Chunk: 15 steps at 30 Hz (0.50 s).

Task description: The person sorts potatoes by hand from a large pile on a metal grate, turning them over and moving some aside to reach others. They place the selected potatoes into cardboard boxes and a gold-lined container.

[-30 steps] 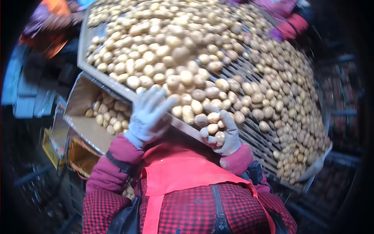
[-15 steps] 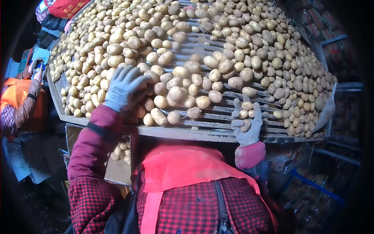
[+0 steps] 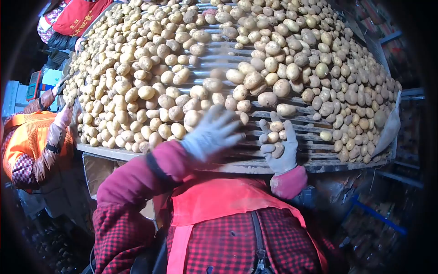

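Note:
My left hand, in a light grey glove and blurred by motion, reaches over the slats at the front of the sorting table. Its fingers are spread, and part of what lies under the palm is hidden. Potatoes lie just beside and beyond it. My right hand, in a similar glove, rests palm up near the front edge. It cradles several small potatoes in its palm and curled fingers. Bare metal slats show around the right hand.
A metal front rim runs before my body. A cardboard box stands below it at the left. One co-worker in an orange vest is at the left edge; another person in a red garment is further back. Grey cloth hangs at the right corner.
My left hand has swept right and toward me, from the potatoes at left to the slats. Potatoes at left have spread along the front rim. My right hand still holds the small potatoes.

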Tool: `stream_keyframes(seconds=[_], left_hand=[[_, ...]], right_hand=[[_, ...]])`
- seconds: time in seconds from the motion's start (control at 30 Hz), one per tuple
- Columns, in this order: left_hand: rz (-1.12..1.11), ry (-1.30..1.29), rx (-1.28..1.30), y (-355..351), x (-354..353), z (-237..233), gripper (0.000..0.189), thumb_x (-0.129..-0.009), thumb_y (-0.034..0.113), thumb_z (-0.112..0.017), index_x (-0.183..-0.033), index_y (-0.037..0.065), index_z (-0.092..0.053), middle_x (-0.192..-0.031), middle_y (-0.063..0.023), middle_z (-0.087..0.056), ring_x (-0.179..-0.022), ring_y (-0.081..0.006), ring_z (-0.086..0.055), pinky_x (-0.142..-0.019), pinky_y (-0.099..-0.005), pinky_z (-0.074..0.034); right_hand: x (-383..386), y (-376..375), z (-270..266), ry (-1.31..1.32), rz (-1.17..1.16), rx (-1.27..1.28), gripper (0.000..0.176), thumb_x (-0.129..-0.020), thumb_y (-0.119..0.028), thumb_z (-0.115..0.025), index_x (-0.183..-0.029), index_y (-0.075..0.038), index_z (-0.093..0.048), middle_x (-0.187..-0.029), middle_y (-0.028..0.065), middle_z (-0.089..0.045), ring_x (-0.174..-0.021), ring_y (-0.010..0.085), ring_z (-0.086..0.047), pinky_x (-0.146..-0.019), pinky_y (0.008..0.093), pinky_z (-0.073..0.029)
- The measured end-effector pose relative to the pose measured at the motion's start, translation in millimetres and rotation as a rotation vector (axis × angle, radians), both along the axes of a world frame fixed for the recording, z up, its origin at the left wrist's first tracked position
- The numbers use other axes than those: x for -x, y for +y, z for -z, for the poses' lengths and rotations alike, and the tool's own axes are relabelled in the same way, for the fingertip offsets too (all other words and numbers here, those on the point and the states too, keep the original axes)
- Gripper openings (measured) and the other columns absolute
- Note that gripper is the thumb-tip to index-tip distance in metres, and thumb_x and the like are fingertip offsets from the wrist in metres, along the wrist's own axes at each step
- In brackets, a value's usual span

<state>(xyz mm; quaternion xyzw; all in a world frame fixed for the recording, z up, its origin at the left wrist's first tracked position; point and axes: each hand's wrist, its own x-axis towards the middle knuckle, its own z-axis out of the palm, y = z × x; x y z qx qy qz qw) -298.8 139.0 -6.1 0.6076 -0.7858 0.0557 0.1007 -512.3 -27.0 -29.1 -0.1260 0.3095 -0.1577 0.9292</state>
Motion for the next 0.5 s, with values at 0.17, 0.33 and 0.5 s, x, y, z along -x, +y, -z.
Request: stream_keyframes(seconds=[0.17, 0.33, 0.5], left_hand=[[-0.059, 0.085, -0.187, 11.3, -11.1, 21.0, 0.033, -0.081, 0.032, -0.07, -0.113, 0.024, -0.069, -0.149, -0.0049, -0.046, -0.141, -0.0337, -0.04, -0.111, -0.0747, -0.027], [-0.217, 0.093, -0.196, 25.8, -12.0, 18.1, 0.03, -0.083, 0.033, -0.067, -0.112, 0.028, -0.071, -0.142, -0.0059, -0.05, -0.14, -0.0352, -0.041, -0.111, -0.0774, -0.024], [-0.183, 0.063, -0.134, 27.6, -24.1, 21.6, 0.025, -0.076, 0.036, -0.07, -0.1, 0.03, -0.07, -0.141, -0.0041, -0.053, -0.138, -0.0335, -0.045, -0.111, -0.0768, -0.025]], right_hand=[[3.6, -3.7, -11.7, 0.023, 0.01, -0.048, 0.047, -0.106, -0.049, -0.049, -0.142, -0.02, -0.055, -0.128, 0.0117, -0.062, -0.084, 0.0199, -0.06, -0.054, 0.0218, -0.045], [-7.8, -10.9, -26.6, 0.062, -0.024, -0.003, 0.047, -0.104, -0.047, -0.05, -0.142, -0.02, -0.055, -0.124, 0.0118, -0.064, -0.078, 0.0175, -0.06, -0.052, 0.0216, -0.044], [-13.2, -19.1, -21.5, 0.071, -0.092, -0.02, 0.048, -0.104, -0.052, -0.051, -0.141, -0.022, -0.056, -0.122, 0.009, -0.065, -0.08, 0.0174, -0.061, -0.051, 0.0212, -0.043]])
